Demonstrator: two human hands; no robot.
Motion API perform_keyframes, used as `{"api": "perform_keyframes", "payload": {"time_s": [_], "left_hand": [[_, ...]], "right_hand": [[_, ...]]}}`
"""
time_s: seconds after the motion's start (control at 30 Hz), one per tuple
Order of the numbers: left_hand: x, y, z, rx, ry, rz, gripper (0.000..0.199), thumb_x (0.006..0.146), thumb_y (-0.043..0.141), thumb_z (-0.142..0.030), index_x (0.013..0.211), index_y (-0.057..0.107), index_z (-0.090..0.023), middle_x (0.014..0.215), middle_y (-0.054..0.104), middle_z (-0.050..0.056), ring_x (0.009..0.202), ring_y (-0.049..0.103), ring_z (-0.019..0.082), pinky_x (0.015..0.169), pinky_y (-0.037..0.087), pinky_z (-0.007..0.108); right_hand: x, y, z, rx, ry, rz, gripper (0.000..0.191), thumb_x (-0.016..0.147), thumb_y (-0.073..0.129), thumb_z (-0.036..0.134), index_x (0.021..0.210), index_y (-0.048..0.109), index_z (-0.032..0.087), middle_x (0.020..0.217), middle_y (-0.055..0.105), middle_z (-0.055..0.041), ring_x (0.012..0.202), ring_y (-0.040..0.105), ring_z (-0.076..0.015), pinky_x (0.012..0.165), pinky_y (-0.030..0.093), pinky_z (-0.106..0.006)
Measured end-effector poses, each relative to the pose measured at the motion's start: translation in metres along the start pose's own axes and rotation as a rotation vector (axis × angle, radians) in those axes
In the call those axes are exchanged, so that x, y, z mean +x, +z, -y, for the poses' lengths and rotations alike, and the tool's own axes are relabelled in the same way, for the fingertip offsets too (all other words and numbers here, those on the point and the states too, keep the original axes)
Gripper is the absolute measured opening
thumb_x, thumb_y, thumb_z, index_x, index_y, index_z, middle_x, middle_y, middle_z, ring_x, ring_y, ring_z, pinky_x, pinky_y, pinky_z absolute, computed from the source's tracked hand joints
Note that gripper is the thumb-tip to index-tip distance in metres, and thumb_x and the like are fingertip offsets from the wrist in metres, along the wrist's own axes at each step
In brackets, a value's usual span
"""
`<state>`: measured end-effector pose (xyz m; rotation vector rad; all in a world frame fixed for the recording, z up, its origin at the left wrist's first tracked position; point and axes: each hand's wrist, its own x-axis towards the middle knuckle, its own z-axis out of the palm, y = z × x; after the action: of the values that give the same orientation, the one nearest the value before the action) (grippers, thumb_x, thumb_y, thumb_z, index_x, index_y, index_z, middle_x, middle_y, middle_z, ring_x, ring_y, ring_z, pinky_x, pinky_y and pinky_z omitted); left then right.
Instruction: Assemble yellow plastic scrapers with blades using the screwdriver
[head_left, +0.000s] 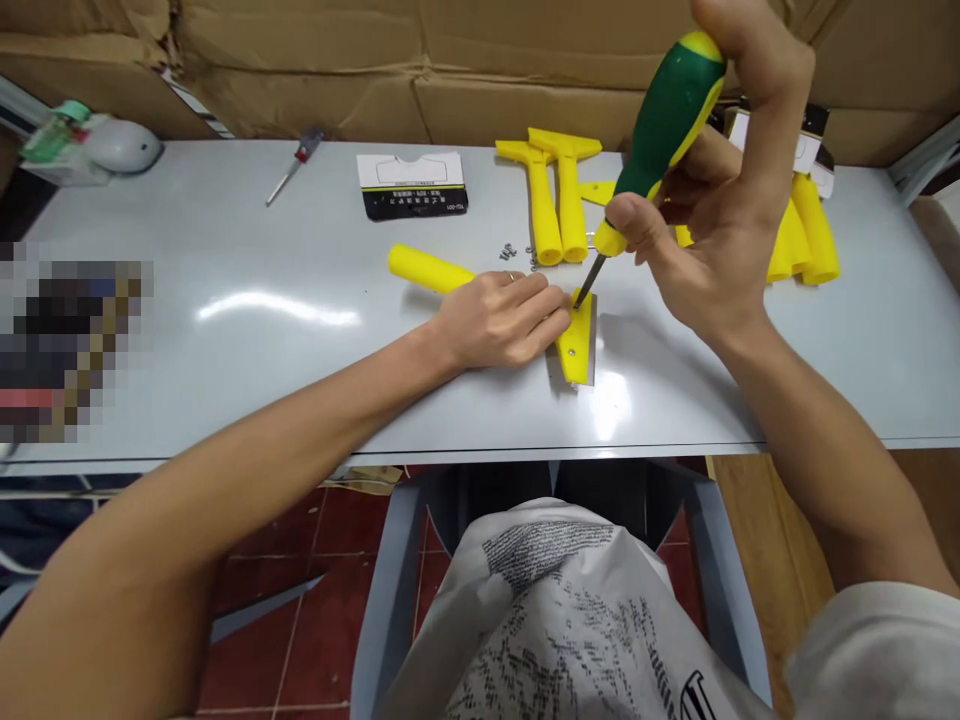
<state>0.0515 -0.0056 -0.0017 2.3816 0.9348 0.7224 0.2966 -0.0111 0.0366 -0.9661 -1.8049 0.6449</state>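
Observation:
My left hand (504, 320) is closed over a yellow scraper (577, 340) lying on the grey table, its handle sticking out to the left. A metal blade edge shows along the scraper head's right side, and a small screw sits in the head. My right hand (712, 215) grips a green and yellow screwdriver (671, 115), tilted, its tip touching the upper part of the scraper head beside my left fingers.
Behind my hands lie two yellow scraper handles (574, 200), small loose screws (508, 252) and a black and white card (412, 187). More yellow handles (817, 235) are at right. A small screwdriver (296, 165) and white mouse (124, 145) lie back left.

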Motion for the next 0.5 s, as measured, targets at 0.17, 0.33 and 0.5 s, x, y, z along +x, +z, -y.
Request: {"api": "perform_keyframes", "payload": {"time_s": [0.17,0.33,0.5], "left_hand": [[0.0,-0.002,-0.003,0.053,0.05,0.035,0.038,0.099,0.065,-0.045,0.068,0.055,-0.027,0.068,0.036,0.0,0.063,0.038,0.02,0.073,0.048,0.044],[-0.002,0.004,0.006,0.033,0.071,-0.036,0.041,0.102,0.069,-0.047,0.07,0.057,-0.026,0.071,0.038,0.0,0.065,0.045,0.021,0.071,0.047,0.042],[-0.003,0.011,0.017,0.039,0.057,-0.076,0.039,0.102,0.074,-0.051,0.074,0.065,-0.026,0.072,0.046,0.003,0.072,0.061,0.026,0.073,0.049,0.044]], "right_hand": [[0.007,0.01,0.008,0.117,-0.12,-0.049,0.083,0.095,0.079,0.093,0.165,0.066,0.049,0.167,0.07,0.0001,0.138,0.079,-0.0307,0.098,0.071,-0.037],[0.001,0.005,0.034,0.075,0.064,0.026,0.085,0.09,0.091,0.085,0.163,0.068,0.048,0.139,0.083,-0.004,0.146,0.077,-0.034,0.093,0.073,-0.036],[-0.005,0.005,0.042,0.092,0.089,0.065,0.083,0.09,0.096,0.079,0.162,0.07,0.048,0.136,0.084,-0.0037,0.147,0.077,-0.0346,0.095,0.074,-0.037]]}}
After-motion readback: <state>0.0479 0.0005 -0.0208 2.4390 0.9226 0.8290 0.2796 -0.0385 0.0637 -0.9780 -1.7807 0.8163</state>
